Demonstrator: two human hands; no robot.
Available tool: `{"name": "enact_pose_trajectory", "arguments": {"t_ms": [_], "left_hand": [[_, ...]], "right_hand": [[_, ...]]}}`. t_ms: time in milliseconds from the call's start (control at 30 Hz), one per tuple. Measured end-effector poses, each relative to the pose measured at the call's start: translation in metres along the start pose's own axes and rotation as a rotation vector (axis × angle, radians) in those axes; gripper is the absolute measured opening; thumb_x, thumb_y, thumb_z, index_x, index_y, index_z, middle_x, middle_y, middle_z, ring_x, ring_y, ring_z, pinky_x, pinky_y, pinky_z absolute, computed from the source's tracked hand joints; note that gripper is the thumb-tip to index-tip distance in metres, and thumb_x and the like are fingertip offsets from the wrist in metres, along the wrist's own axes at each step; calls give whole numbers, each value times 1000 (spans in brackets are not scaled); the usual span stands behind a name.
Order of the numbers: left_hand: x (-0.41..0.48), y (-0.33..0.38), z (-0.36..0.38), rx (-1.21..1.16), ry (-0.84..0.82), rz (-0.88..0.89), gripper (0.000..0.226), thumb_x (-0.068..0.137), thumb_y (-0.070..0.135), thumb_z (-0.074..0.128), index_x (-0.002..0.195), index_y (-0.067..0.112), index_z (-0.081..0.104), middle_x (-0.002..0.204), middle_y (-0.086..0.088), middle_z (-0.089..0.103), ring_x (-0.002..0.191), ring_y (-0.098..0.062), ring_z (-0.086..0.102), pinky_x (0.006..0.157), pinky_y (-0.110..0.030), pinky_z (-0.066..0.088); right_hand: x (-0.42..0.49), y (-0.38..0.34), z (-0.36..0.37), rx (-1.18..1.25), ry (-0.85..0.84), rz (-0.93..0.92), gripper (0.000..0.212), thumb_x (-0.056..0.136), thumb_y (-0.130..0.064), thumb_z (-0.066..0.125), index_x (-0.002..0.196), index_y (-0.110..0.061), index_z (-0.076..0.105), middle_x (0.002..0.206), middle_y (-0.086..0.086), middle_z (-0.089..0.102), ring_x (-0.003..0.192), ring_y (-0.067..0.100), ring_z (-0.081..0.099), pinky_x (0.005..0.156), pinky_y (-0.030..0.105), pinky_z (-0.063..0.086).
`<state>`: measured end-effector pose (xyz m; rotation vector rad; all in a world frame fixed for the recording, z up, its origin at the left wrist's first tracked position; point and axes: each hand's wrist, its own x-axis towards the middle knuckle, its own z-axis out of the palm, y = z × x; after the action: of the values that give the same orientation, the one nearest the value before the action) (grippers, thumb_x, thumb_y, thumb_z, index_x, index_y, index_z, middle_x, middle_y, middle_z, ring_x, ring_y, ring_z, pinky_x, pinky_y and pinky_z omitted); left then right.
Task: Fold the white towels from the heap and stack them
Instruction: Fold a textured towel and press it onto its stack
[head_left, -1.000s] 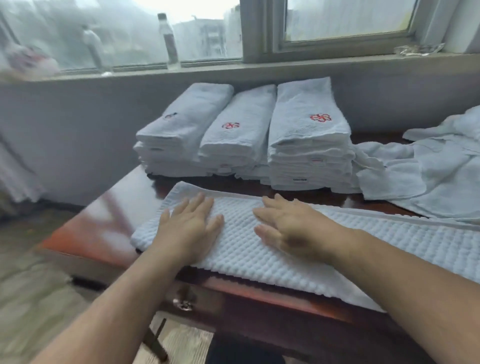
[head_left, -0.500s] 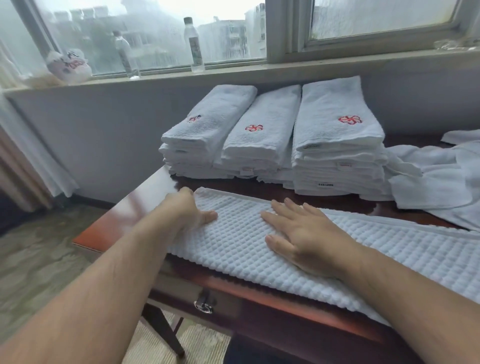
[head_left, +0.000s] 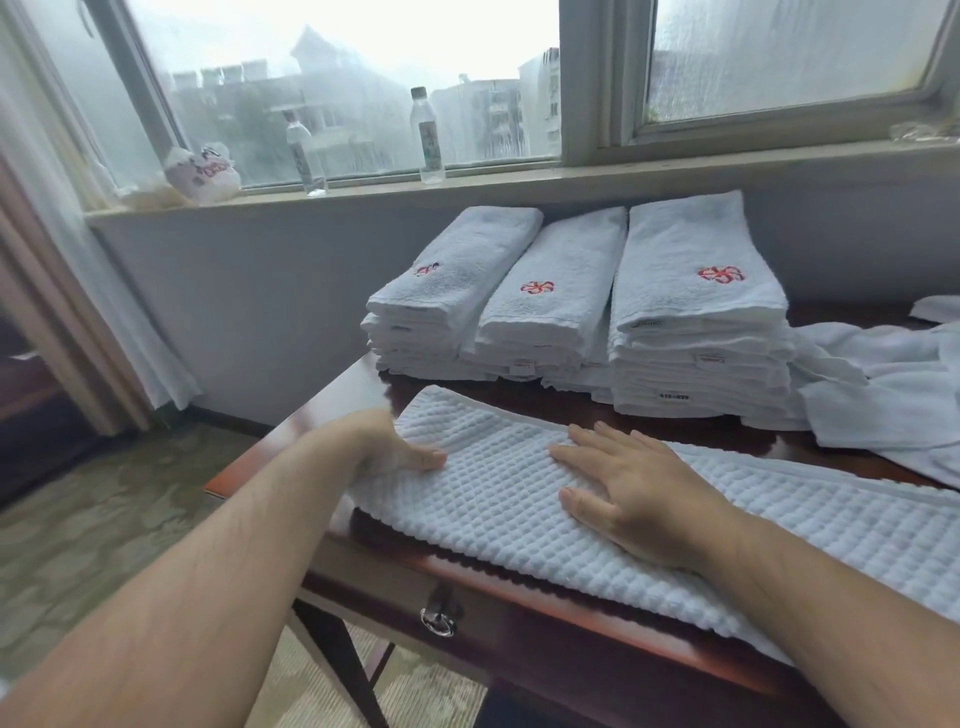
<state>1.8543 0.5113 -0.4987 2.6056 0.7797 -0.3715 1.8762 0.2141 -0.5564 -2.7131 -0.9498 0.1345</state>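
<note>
Folding the towel (head_left: 509, 499), stretched along the table's (head_left: 545, 623) near edge at lower centre, should go best if the right hand (head_left: 639, 493), flat with fingers spread, pins the crease. The left hand (head_left: 395, 447), thumb on top and fingers hidden round the left end, can then carry that end over squarely. Finished stacks (head_left: 696, 322) wait behind, with the heap (head_left: 883, 405) at right.

- The waffle towel (head_left: 498, 499) was laid on the table (head_left: 519, 397), its left end held by the left hand (head_left: 387, 449).
- The right hand (head_left: 639, 488) was laid on it, right of that grip.
- Towel stacks (head_left: 571, 322) were set behind the grip, the heap (head_left: 883, 405) farther right.
</note>
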Motion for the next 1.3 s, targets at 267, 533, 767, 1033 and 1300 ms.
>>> {"name": "enact_pose_trajectory", "arguments": {"t_ms": [267, 533, 767, 1033, 1300], "left_hand": [[-11, -7, -5, -647, -95, 27, 34, 101, 38, 56, 110, 7, 65, 77, -4, 77, 64, -21, 74, 57, -33, 60], [-75, 49, -51, -548, -284, 438, 27, 92, 25, 69, 112, 7, 70, 120, -21, 69, 99, -29, 67, 102, -54, 46], [-152, 148, -10, -681, -466, 720, 15, 94, 21, 68, 103, 10, 72, 76, -4, 70, 65, -16, 67, 61, -28, 58], [-227, 280, 103, -838, -703, 866, 17, 98, 14, 61, 106, 2, 69, 98, -20, 65, 94, -33, 65, 98, -51, 50], [-232, 310, 162, -523, -569, 1085, 37, 106, 29, 43, 138, 17, 57, 114, -1, 69, 103, -13, 62, 90, -28, 49]], "right_hand": [[0, 4, -1, 51, 169, -39, 49, 96, -60, 44, 138, -38, 56, 150, -17, 45, 144, 6, 31, 120, 34, 24], [-21, -16, -41, 658, 331, 121, 52, 101, -54, 45, 85, -15, 75, 80, 1, 75, 76, 15, 70, 73, 36, 56], [-84, 9, -77, 1519, 232, 315, 87, 94, -72, 33, 109, 2, 75, 112, 25, 73, 100, 40, 72, 84, 46, 54], [-220, 95, -109, 1735, 540, 347, 101, 85, -84, 35, 125, 4, 67, 136, 32, 58, 127, 43, 58, 102, 52, 52], [-295, 160, -98, 1582, 448, 731, 77, 92, -71, 50, 135, -9, 65, 138, 19, 61, 129, 37, 58, 113, 52, 41]]}}
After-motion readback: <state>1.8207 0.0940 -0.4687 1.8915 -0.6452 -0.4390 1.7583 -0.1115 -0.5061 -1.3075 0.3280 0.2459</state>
